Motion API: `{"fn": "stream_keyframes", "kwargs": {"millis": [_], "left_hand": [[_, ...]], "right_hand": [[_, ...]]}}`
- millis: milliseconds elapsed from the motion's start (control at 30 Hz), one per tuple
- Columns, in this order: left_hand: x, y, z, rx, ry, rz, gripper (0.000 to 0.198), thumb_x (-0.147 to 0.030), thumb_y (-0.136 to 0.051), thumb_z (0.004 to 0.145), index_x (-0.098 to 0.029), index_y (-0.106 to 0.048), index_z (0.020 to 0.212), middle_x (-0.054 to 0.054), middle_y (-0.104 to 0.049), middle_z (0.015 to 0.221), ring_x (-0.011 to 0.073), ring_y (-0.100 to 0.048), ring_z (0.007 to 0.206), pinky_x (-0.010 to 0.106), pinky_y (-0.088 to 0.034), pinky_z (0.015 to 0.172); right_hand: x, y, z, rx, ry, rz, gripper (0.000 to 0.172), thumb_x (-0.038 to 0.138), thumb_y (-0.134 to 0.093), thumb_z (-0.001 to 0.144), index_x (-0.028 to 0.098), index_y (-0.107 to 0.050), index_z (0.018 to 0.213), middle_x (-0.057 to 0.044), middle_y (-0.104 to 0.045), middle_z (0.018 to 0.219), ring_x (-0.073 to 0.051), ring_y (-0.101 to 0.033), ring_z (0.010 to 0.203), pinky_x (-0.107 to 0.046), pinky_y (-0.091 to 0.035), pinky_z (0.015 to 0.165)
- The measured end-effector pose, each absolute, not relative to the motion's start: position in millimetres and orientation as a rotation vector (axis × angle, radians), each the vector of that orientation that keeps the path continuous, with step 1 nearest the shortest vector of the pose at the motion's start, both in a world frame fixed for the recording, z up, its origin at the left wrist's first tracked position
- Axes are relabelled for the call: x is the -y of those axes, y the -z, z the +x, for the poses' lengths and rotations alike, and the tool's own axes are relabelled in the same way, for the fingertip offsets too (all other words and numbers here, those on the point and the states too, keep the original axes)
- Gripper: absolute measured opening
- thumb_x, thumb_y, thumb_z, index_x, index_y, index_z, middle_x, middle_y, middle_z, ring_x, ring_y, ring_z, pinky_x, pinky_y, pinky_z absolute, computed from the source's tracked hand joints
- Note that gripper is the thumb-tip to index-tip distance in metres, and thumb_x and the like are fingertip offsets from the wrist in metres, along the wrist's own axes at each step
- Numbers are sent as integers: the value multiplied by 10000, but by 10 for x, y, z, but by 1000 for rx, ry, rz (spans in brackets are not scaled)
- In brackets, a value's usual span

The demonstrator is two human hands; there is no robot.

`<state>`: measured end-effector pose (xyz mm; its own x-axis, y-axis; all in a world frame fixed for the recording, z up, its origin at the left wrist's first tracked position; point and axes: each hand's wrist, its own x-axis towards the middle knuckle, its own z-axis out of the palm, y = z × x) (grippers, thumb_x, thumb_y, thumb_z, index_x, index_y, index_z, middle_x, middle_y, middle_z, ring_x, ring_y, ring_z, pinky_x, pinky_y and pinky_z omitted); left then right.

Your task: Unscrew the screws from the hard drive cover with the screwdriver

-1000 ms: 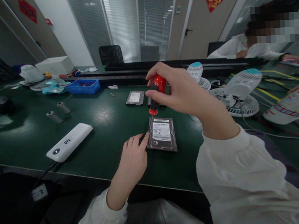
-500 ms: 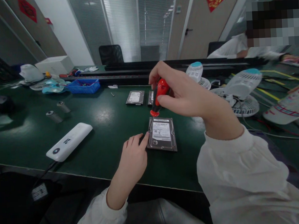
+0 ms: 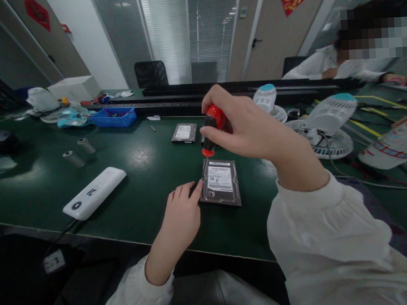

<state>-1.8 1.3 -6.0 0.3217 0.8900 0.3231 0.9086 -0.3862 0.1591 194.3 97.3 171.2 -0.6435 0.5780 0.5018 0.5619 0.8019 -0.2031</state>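
A hard drive [image 3: 220, 183] with a white label lies label-up on the green table. My right hand [image 3: 243, 127] is closed round the red and black handle of a screwdriver [image 3: 208, 141]. The screwdriver points down, its shaft reaching the drive's upper left edge; I cannot make out what the tip meets there. From the left, my left hand [image 3: 184, 208] rests beside the drive with its fingers stretched out, the index fingertip touching the drive's left edge. Behind them lies a second hard drive [image 3: 184, 133], and a third is mostly hidden behind my right hand.
On the left are a white power bank [image 3: 94, 193] with a cable, two metal cylinders [image 3: 74, 158] and a blue basket [image 3: 115, 117]. White fans [image 3: 327, 118] and cables stand at the right. Black rails [image 3: 173, 101] cross the back. A person [image 3: 325, 64] sits at far right.
My right hand and the screwdriver handle have shifted slightly left and the handle has turned, with the shaft now more upright. My left hand and the drive have stayed in place.
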Motion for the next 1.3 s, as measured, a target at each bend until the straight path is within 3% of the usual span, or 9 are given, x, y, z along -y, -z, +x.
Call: {"fn": "stream_keyframes", "kwargs": {"millis": [100, 300, 467, 700, 900, 1100, 1300], "left_hand": [[-12, 60, -17, 1711, 564, -2507, 599, -46, -442, 999, -156, -562, 1575, 180, -681, 1422, 325, -642, 1291, 501, -566, 1026], [-14, 54, -13, 1722, 561, -2515, 601, -45, -441, 997, -162, -562, 1574, 176, -681, 1426, 320, -644, 1292, 498, -567, 1024], [-19, 58, -11, 1732, 555, -2507, 611, -41, -451, 987, -167, -563, 1575, 170, -683, 1428, 318, -644, 1295, 494, -557, 1036], [-17, 69, -22, 1715, 569, -2510, 603, -49, -442, 994, -167, -560, 1574, 173, -681, 1420, 322, -643, 1287, 490, -559, 1013], [-18, 78, -24, 1711, 574, -2497, 602, -46, -434, 995, -173, -558, 1570, 169, -685, 1414, 310, -645, 1278, 479, -548, 1018], [-10, 78, -27, 1717, 571, -2505, 611, -41, -441, 990, -175, -545, 1577, 166, -678, 1427, 309, -635, 1286, 483, -543, 1027], [-13, 56, -16, 1731, 559, -2513, 598, -46, -440, 1000, -164, -555, 1575, 172, -676, 1432, 322, -636, 1296, 495, -545, 1031]], "right_hand": [[-973, -1710, 1933, 2413, 46, -915, 296, 479, -553, 1054, 201, -528, 1153, -20, -608, 892, -189, -548, 761, -360, -386, 726], [-968, -1721, 1933, 2422, -24, -815, 142, 274, -527, 998, 203, -531, 1121, -29, -625, 938, -175, -540, 764, -343, -375, 715], [-947, -1748, 1937, 2400, 76, -910, 277, 484, -609, 1020, 208, -585, 1004, -8, -602, 792, -164, -503, 682, -345, -336, 679], [-975, -1714, 1960, 2414, -18, -843, 292, 282, -590, 959, 166, -590, 1227, -54, -675, 999, -180, -564, 790, -343, -379, 725], [-965, -1738, 1955, 2403, 43, -931, 329, 481, -618, 1013, 193, -608, 1171, -13, -624, 844, -171, -524, 717, -345, -350, 707], [-969, -1724, 1954, 2433, -52, -876, 330, 326, -591, 971, 178, -550, 1264, -48, -655, 983, -177, -537, 763, -342, -366, 698], [-954, -1733, 1953, 2396, 38, -913, 301, 502, -633, 1005, 219, -580, 1093, -9, -615, 821, -177, -523, 711, -344, -351, 680]]}}
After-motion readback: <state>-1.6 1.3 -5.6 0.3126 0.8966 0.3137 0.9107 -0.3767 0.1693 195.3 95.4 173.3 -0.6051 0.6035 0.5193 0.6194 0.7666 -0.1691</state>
